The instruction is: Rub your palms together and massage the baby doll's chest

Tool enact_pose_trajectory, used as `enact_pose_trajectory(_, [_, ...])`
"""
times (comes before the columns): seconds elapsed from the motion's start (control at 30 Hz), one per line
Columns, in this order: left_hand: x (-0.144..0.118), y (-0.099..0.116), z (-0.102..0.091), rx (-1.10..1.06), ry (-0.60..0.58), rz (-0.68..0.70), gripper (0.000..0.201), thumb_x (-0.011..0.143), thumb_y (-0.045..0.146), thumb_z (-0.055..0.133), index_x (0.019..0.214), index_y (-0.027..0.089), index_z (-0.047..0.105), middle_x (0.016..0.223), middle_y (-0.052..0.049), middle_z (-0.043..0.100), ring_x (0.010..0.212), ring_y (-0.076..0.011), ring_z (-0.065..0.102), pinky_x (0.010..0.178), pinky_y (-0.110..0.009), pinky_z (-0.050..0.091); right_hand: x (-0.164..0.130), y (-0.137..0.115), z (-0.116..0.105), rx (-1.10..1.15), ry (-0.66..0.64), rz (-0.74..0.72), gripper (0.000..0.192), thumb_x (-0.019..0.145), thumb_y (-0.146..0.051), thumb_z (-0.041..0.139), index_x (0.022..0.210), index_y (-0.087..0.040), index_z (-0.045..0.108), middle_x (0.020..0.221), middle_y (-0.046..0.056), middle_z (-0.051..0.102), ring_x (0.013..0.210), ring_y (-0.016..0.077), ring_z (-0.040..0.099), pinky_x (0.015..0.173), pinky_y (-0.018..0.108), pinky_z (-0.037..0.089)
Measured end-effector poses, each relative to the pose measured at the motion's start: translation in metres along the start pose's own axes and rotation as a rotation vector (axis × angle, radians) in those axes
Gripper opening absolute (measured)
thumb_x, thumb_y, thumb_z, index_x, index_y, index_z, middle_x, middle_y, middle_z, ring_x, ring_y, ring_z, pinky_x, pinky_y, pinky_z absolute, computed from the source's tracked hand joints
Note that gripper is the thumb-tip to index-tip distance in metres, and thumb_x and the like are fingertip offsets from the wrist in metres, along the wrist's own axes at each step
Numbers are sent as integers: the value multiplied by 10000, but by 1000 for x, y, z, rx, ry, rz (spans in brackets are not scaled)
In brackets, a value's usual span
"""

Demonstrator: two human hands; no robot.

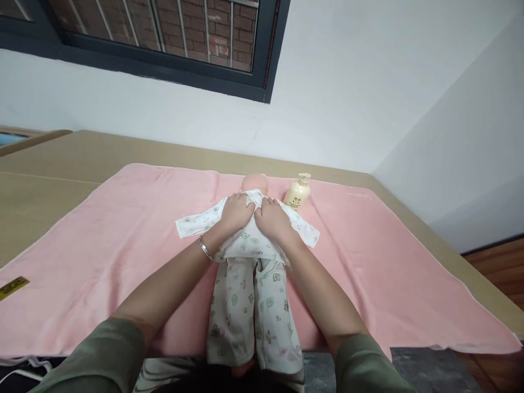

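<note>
Wooden table (61, 164) under pink towel (123, 245): doll (254, 183) supine at towel centre, left hand (235, 212) and right hand (272, 217) pressed flat, fingers apparently gathering printed shirt (245, 240) at its chest; lotion bottle (298, 192) just right of doll's head.

A plain home room: barred window (164, 33) onto brick, white walls, pink-toweled wooden table (49, 185).

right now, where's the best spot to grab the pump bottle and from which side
Probably by the round body of the pump bottle, below the pump head. It stands upright on the pink towel. Come from its right, where the towel is open; the doll and right hand crowd its left.
</note>
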State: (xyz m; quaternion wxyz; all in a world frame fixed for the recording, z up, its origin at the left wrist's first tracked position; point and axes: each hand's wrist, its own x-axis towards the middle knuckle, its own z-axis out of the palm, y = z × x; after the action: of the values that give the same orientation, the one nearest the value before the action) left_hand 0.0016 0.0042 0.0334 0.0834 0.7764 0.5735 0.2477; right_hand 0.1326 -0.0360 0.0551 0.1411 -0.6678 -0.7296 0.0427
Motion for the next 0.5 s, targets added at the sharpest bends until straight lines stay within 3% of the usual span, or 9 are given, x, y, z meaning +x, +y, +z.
enact_pose_trajectory(0.13, [-1,0,8,14,63,-7,332,926,285,439,1132,134,650,1159,-187,705,1143,-341,623,1033,-467,450,4,6,-3,42,-21,-1,495,1006,-290,327,1367,-41,557,1415,228,587,1348,332,504,1150,441,351])
enact_pose_trajectory(0.3, [-4,0,14,6,77,-7,364,938,291,430,1178,113,639,1195,-203,690,1180,-354,600,1066,-487,424,16,22,4,96,-38,43,595,1024,-399,329,1496,-56,445,1591,213,404,1490,339,349,1213,460,259])
enact_pose_trajectory(0.5, [-4,0,12,-15,76,-2,399,951,292,432,1236,92,627,1234,-202,683,1219,-346,587,1081,-476,413,19,30,8,163,-37,44,599,1011,-410,353,1492,-74,469,1585,187,428,1503,307,343,1230,435,237])
